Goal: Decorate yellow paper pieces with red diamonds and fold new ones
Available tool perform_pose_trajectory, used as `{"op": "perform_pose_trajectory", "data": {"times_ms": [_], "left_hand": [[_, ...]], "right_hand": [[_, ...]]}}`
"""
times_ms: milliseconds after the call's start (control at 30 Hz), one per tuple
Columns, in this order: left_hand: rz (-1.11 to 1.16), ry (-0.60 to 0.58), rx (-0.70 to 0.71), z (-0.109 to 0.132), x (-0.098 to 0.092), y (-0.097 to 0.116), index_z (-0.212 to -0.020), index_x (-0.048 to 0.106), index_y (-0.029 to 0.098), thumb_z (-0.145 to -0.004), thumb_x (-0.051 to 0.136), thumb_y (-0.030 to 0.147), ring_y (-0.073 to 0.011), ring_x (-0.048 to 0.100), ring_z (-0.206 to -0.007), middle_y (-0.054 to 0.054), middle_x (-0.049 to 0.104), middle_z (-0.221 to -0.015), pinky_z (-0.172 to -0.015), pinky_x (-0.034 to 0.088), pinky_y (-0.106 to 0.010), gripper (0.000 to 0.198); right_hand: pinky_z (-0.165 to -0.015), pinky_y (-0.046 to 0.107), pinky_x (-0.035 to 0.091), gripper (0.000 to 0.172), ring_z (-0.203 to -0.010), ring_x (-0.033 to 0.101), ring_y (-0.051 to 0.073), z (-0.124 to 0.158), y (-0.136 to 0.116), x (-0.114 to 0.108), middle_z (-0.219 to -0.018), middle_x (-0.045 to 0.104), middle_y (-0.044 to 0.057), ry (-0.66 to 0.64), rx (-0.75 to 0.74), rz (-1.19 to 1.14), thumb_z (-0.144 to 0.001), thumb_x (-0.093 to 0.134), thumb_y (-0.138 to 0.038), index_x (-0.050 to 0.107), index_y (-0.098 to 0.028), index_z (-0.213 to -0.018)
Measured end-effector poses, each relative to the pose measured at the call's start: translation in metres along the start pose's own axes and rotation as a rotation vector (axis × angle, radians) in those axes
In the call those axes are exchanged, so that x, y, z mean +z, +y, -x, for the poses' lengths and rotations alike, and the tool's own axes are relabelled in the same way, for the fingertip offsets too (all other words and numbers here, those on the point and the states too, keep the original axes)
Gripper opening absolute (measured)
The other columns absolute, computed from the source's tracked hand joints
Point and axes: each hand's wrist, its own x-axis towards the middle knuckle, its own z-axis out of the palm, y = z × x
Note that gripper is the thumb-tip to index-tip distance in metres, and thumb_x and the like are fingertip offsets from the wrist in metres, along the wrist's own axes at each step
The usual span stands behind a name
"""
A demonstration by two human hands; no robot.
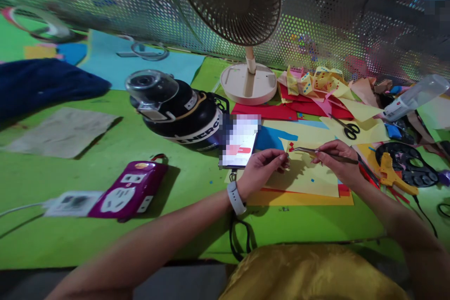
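My right hand (337, 161) is closed around a pair of tweezers (305, 150), whose tip points left toward my left hand. My left hand (265, 168) has its thumb and fingers pinched together close to that tip; whatever lies between them is too small to make out. Small red paper bits (291, 144) show by the tweezer tip; I cannot tell whether it grips them. Both hands are above a pale yellow sheet (316, 183), on which a tiny blue paper square (312, 180) lies. A lit phone (242, 138) stands just beyond my left hand.
A black jug (186, 112) and a fan (249, 84) stand behind the phone. Scissors (349, 130), a yellow glue gun (392, 173), a black palette (408, 164) and a clear bottle (415, 98) are at right. At left lies a purple power strip (130, 190).
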Motion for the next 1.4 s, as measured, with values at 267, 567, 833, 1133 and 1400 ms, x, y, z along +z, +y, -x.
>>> {"op": "perform_pose_trajectory", "data": {"times_ms": [267, 567, 833, 1133, 1400], "left_hand": [[-0.012, 0.015, -0.008, 0.001, 0.001, 0.002, -0.081, 0.068, 0.015, -0.068, 0.077, 0.044, -0.0134, 0.064, -0.063, -0.003, 0.070, -0.072, -0.061, 0.053, -0.027, 0.033], [-0.013, 0.019, -0.019, 0.001, 0.001, 0.002, -0.081, 0.067, 0.015, -0.068, 0.077, 0.042, -0.0125, 0.063, -0.061, -0.002, 0.070, -0.068, -0.060, 0.053, -0.026, 0.031], [-0.047, 0.010, -0.015, 0.001, 0.001, 0.000, -0.082, 0.068, 0.016, -0.070, 0.075, 0.044, -0.0120, 0.062, -0.059, -0.002, 0.071, -0.070, -0.059, 0.053, -0.026, 0.032], [-0.017, 0.000, -0.022, 0.001, 0.001, 0.002, -0.081, 0.068, 0.015, -0.068, 0.077, 0.046, -0.0120, 0.062, -0.060, -0.002, 0.070, -0.068, -0.059, 0.052, -0.025, 0.034], [-0.016, 0.003, -0.028, 0.001, 0.002, 0.002, -0.081, 0.068, 0.015, -0.068, 0.077, 0.046, -0.0126, 0.062, -0.060, -0.003, 0.070, -0.068, -0.060, 0.052, -0.026, 0.035]], "right_hand": [[-0.052, 0.023, 0.052, 0.024, -0.060, 0.070, 0.015, -0.006, 0.000, -0.001, -0.065, 0.072, 0.000, 0.030, 0.047, -0.055, -0.070, 0.078, -0.036, 0.064, -0.020, -0.081], [-0.052, 0.022, 0.049, 0.024, -0.058, 0.069, 0.014, -0.009, 0.008, -0.001, -0.065, 0.072, -0.001, 0.035, 0.081, -0.137, -0.071, 0.078, -0.035, 0.063, -0.020, -0.081], [-0.051, 0.024, 0.050, 0.025, -0.058, 0.070, 0.016, -0.010, 0.009, 0.000, -0.064, 0.072, -0.001, 0.024, 0.105, -0.146, -0.070, 0.077, -0.037, 0.063, -0.020, -0.082], [-0.054, 0.024, 0.050, 0.023, -0.060, 0.070, 0.015, -0.006, 0.006, 0.002, -0.066, 0.072, -0.001, 0.002, 0.103, -0.145, -0.071, 0.078, -0.033, 0.064, -0.021, -0.082], [-0.056, 0.025, 0.053, 0.024, -0.060, 0.070, 0.015, -0.005, 0.001, 0.004, -0.066, 0.072, 0.000, -0.003, 0.109, -0.108, -0.069, 0.079, -0.034, 0.064, -0.020, -0.082]]}}
